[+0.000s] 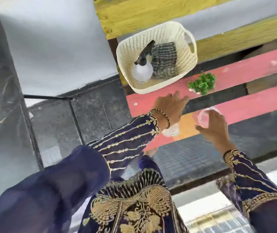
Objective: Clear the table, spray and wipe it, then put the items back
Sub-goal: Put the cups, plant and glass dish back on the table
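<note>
The table (260, 64) is made of pink and yellow planks with gaps between them. A cream basket (187, 52) stands on it, holding a white spray bottle (142, 71) with a black trigger and a folded striped cloth (165, 59). A small green plant (202, 83) sits to the basket's right on a pink plank. My right hand (217, 125) is shut on a clear glass (205, 117) over the near pink plank. My left hand (169, 106) hovers below the basket with its fingers spread. A second clear glass (170, 130) lies just under my left wrist.
A dark metal frame with a thin black bar (48, 97) stands to the left over a dark stone floor (87, 115). A grey wall (50, 39) fills the upper left. A ribbed mat (188, 158) lies below the table's near edge.
</note>
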Demonstrator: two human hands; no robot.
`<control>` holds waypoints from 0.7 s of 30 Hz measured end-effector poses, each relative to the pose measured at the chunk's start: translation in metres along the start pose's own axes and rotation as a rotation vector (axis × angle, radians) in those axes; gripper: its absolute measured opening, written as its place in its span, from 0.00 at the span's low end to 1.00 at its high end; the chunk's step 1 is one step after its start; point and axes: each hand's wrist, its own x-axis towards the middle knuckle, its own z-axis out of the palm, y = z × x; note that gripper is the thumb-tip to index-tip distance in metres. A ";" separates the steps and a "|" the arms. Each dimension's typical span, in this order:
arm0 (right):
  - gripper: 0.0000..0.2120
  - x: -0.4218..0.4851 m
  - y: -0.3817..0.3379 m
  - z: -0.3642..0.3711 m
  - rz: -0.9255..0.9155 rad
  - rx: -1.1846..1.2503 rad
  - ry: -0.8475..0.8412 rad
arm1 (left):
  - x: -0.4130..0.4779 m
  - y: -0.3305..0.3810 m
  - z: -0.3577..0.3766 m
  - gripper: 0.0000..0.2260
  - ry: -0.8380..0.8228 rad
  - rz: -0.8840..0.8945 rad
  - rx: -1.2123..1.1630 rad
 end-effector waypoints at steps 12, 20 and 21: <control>0.51 0.046 0.042 0.012 0.026 0.111 -0.061 | 0.154 0.031 0.050 0.31 0.032 0.249 0.245; 0.48 0.050 0.035 0.018 0.034 0.091 -0.055 | 0.165 0.023 0.053 0.14 0.100 0.322 0.227; 0.48 0.047 0.030 0.018 0.034 0.084 -0.061 | 0.158 0.020 0.053 0.14 0.101 0.323 0.221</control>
